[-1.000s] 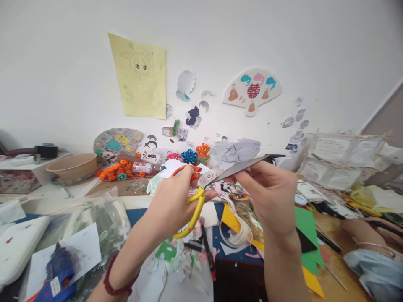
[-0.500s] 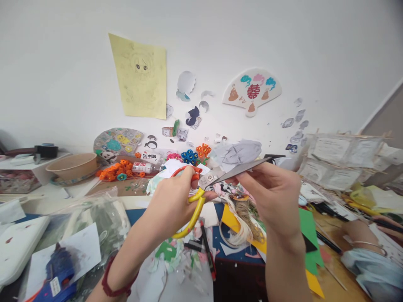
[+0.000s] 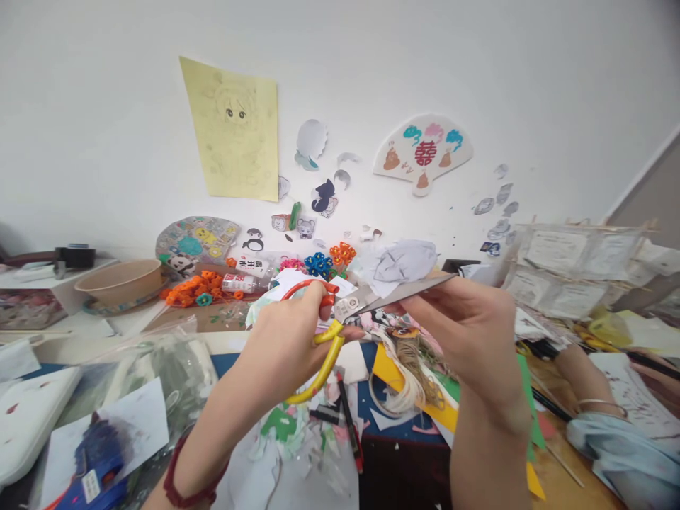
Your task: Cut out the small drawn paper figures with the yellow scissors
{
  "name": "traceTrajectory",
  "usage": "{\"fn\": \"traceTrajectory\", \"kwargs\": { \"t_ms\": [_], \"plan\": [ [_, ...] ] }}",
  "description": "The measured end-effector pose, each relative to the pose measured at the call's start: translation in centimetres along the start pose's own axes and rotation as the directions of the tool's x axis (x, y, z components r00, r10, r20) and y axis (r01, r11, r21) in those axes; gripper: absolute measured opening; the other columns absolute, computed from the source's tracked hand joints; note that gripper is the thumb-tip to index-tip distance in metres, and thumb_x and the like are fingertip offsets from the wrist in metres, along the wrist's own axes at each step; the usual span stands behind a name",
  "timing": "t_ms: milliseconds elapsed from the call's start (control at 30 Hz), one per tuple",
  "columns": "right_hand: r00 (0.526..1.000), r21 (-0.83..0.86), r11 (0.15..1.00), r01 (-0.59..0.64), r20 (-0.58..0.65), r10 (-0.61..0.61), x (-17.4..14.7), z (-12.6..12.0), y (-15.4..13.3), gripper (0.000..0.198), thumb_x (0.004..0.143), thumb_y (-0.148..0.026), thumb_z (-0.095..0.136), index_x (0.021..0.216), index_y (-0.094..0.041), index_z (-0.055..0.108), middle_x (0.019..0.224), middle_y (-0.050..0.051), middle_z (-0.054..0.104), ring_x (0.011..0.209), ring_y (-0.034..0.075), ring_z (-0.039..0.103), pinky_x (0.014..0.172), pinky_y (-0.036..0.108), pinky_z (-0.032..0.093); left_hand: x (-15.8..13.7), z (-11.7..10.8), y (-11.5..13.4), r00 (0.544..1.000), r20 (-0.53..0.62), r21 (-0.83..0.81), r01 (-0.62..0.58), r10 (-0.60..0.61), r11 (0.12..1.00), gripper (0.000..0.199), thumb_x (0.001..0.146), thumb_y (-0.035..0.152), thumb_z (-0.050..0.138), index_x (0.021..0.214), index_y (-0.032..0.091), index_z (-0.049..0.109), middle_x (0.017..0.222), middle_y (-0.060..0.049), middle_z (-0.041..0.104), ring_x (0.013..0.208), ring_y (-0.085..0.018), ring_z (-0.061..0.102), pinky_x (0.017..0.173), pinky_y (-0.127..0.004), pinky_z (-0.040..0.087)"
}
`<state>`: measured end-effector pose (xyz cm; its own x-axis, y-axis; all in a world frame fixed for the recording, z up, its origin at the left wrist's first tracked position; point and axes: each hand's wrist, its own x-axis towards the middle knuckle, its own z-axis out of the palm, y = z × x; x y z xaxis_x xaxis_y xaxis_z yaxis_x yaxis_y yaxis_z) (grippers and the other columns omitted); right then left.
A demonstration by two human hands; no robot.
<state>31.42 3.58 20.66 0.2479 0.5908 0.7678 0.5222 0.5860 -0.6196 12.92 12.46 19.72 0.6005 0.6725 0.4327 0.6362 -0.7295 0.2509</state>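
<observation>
My left hand (image 3: 284, 340) is closed around the handles of large scissors (image 3: 328, 365), one loop orange-red and one yellow. Their blades point right, along the lower edge of a small white paper piece (image 3: 402, 265) with a pencil drawing on it. My right hand (image 3: 470, 333) pinches the paper near its lower right side, close to the blade tips. Part of that grip is hidden by the blades. Below the hands, paper scraps (image 3: 297, 432) in green, white and pink lie over a white sheet.
A blue glue gun (image 3: 100, 453) rests at the lower left. Beaded orange flowers (image 3: 196, 285) and a round brown basin (image 3: 120, 280) stand along the wall. Twine (image 3: 411, 361) lies under my right hand. At the right are another person's arm (image 3: 587, 375) and a paper-sailed model ship (image 3: 579, 265).
The scissors and paper remain in my hands, and the paper has turned slightly. The blades look a little closer together. At the right, the other person's arm has shifted slightly left.
</observation>
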Motion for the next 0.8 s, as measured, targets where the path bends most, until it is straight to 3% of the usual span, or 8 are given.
{"fn": "traceTrajectory", "kwargs": {
  "t_ms": [433,800],
  "plan": [
    [0.997,0.021,0.999,0.040,0.068,-0.041,-0.14,-0.63,-0.35,0.014,0.090,-0.016,0.069,0.086,-0.026,0.079,0.077,-0.003,0.073,0.072,0.011,0.069,0.066,0.021,0.056,-0.41,-0.02,-0.42,0.997,-0.047,-0.008,-0.068,0.067,0.998,0.033,0.092,0.054,0.055,0.097,0.023,0.043,0.073,0.001,0.063,0.058,-0.021,0.061,0.056,-0.027,0.032],
    [0.996,-0.016,0.999,0.050,0.071,-0.048,-0.13,-0.90,-0.65,0.014,0.089,-0.014,0.070,0.082,-0.024,0.076,0.076,-0.002,0.072,0.072,0.012,0.068,0.066,0.022,0.054,-0.48,0.00,-0.33,0.996,-0.048,0.027,-0.068,0.069,0.997,0.032,0.092,0.054,0.054,0.093,0.024,0.042,0.067,0.003,0.059,0.054,-0.020,0.057,0.054,-0.026,0.028]
  ]
}}
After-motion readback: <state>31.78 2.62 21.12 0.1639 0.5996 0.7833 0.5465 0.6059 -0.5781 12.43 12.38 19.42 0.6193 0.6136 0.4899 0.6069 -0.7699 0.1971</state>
